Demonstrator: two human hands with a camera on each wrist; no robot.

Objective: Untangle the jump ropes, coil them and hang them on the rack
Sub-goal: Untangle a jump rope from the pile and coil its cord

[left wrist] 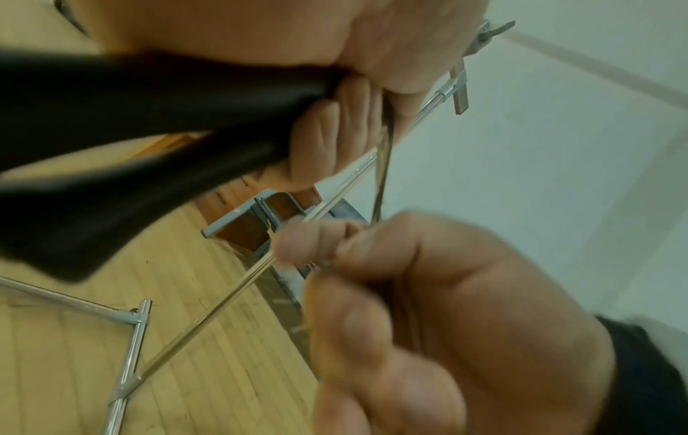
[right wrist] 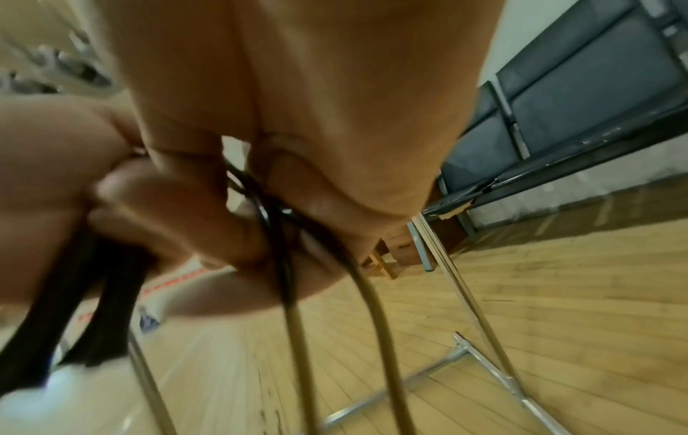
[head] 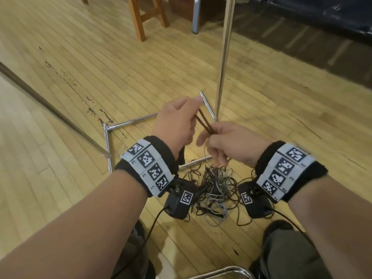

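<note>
Wooden floor point(head: 80, 57) under both my hands. My left hand point(head: 177, 121) grips two black handles point(left wrist: 149, 123); my right hand point(head: 227, 141), just beside it, pinches two dark strands of rope point(head: 204, 122). Below them lies the tangle point(head: 215, 188), the rack point(head: 223, 57) beyond

A wooden stool point(head: 148, 15) stands on the plank floor point(head: 80, 67).
</note>
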